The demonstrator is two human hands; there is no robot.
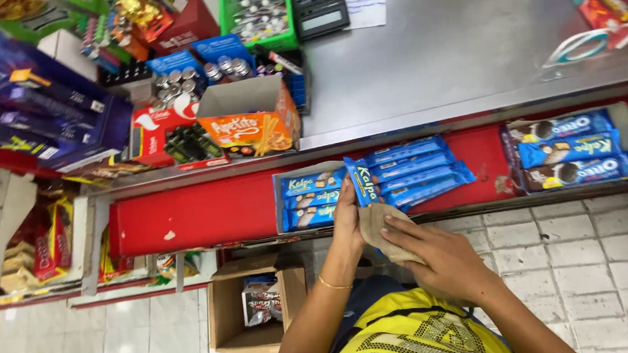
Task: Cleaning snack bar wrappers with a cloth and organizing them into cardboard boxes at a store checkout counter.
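My left hand (346, 218) holds a blue snack packet (361, 181) upright by its lower end, just in front of a display tray (279, 182) of the same blue packets on a red shelf (200, 212). My right hand (435, 253) presses a brownish cloth (377, 227) against the lower part of that packet. More blue packets (419, 171) lie stacked to the right of the held one. A thin bangle sits on my left wrist.
A second tray of blue biscuit packs (570, 150) stands at the shelf's right end. Above lies a steel counter (466, 43) with a calculator (318, 7), an orange carton (252, 122) and several boxes. An open cardboard box (253, 307) sits on the tiled floor below.
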